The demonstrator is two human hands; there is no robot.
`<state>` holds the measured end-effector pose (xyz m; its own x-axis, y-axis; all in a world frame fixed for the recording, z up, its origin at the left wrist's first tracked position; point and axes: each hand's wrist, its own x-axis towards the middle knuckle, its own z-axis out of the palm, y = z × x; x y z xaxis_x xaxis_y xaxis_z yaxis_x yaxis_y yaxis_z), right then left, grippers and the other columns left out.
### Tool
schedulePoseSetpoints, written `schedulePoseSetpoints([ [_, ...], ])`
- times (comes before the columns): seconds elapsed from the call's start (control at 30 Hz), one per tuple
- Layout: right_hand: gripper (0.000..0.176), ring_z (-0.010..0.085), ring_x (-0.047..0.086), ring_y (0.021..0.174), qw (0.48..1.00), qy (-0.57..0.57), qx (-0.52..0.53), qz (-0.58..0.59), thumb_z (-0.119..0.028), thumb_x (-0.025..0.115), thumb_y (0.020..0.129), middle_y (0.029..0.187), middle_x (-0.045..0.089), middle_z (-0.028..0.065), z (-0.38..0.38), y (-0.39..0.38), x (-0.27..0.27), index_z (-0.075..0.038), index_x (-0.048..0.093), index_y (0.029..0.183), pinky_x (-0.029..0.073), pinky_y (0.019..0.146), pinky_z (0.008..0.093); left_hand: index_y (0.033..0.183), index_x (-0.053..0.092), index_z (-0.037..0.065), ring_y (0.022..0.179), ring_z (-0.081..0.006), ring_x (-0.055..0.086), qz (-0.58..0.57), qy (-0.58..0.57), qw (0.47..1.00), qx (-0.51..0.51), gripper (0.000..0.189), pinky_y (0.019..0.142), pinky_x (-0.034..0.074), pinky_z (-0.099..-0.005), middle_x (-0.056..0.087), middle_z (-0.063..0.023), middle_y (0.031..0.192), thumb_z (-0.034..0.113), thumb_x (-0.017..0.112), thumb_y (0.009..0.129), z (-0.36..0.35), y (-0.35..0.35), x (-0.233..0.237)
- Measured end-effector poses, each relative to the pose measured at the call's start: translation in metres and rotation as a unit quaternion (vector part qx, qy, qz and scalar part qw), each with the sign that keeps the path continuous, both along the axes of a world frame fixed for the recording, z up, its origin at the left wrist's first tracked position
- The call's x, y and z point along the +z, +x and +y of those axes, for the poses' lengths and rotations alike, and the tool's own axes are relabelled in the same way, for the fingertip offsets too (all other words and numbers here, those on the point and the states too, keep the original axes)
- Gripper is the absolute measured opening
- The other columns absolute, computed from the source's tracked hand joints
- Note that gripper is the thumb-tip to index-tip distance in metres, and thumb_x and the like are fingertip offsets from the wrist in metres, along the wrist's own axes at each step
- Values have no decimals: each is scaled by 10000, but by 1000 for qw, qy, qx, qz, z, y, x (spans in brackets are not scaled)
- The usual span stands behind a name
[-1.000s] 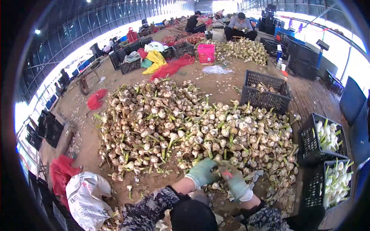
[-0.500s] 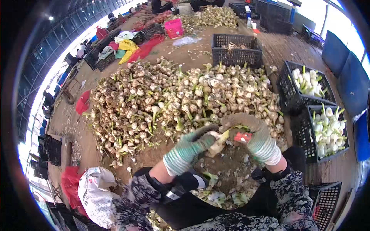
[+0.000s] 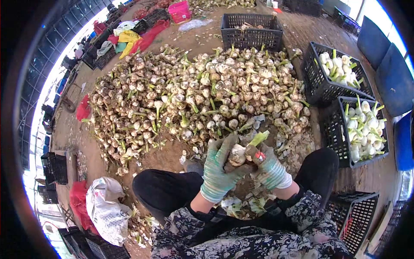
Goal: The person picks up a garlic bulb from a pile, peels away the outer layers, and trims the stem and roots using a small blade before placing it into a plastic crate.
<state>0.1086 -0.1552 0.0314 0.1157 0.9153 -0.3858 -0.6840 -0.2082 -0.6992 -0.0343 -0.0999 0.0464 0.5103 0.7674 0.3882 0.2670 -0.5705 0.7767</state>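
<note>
Between my hands is a garlic bulb with dirty outer skin and a short green stem pointing up and right. My left hand, in a striped green-and-white glove with soiled fingers, is wrapped round the bulb from the left and below. My right hand, gloved the same way, has its fingers closed at the bulb's stem side. A small red piece shows at its thumb. Just beyond the hands lies a large pile of untrimmed garlic. Loose peelings lie on the ground below.
Two black crates of white, cleaned garlic stand at my right. Another black crate is behind the pile. A white sack lies at my left, and my bent knees flank the hands. A pink bucket stands farther off.
The view has tilted down and my knees show more. My right hand, apart from the garlic before, is now against it. The garlic in my hands looks rounder and browner than before.
</note>
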Motion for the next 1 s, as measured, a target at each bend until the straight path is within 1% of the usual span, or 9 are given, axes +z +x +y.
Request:
schedulePoseSetpoints([
  [0.03,374,106,567,835,990,22,25,-134,-131,653,773,962,599,55,-3,6,-4,-7,501,1092,477,738,245,1210,452,1,978,-249,532,-6,-12,1000,-6,781,824,446,-316,470,-138,1106,336,785,588,0,2,-5],
  [0.17,331,115,581,793,955,68,6,-289,-108,624,774,906,622,78,-4,14,-39,24,520,1060,472,727,249,1196,468,-11,925,-234,541,-57,-71,996,-21,744,804,439,-315,477,-129,1052,266,801,591,-1,5,-17],
  [0.4,311,161,585,846,988,61,-14,-142,4,551,748,933,612,70,-12,18,-19,29,515,1056,478,732,261,1189,473,-20,926,-208,539,-63,-55,996,16,725,806,438,-298,508,-105,1035,281,795,612,-5,8,-22],
  [0.47,326,157,580,855,931,137,4,-339,16,565,731,948,607,68,-7,20,-21,18,518,1054,480,726,257,1200,469,-16,925,-164,534,-226,-289,930,-5,672,783,449,-278,495,-92,1112,258,768,665,-10,11,-20],
  [0.6,372,136,579,817,947,109,9,-301,-21,638,713,916,617,74,-5,25,-30,-2,521,1066,477,718,265,1221,458,-6,899,-117,542,-272,-486,830,2,525,742,466,-246,567,-64,1038,241,649,798,-7,11,-15],
  [0.77,272,132,579,733,988,-9,33,-154,-93,655,746,828,627,68,0,29,-38,6,561,981,476,659,260,1181,499,-3,872,-110,547,-282,-453,845,31,444,757,459,-242,581,-55,1001,231,621,824,-5,15,-32],
  [0.87,294,118,551,657,924,58,3,-378,-208,640,773,758,618,91,2,19,-50,19,565,945,440,567,274,1204,463,20,854,-104,538,-239,-401,882,63,495,739,458,-234,570,-38,993,304,607,825,-14,23,-26],
  [0.93,282,121,550,651,960,55,-40,-271,-213,640,765,745,610,97,5,11,-56,3,573,933,433,556,280,1200,470,30,859,-99,534,-268,-335,901,64,468,735,453,-220,564,-37,1005,254,623,819,-20,27,-25],
  [1.0,259,102,539,662,920,56,-28,-387,-168,650,746,740,603,88,1,10,-50,9,573,918,434,549,285,1189,479,30,858,-98,533,-292,-359,885,56,425,731,455,-216,561,-34,1009,204,617,826,-17,25,-25],
])
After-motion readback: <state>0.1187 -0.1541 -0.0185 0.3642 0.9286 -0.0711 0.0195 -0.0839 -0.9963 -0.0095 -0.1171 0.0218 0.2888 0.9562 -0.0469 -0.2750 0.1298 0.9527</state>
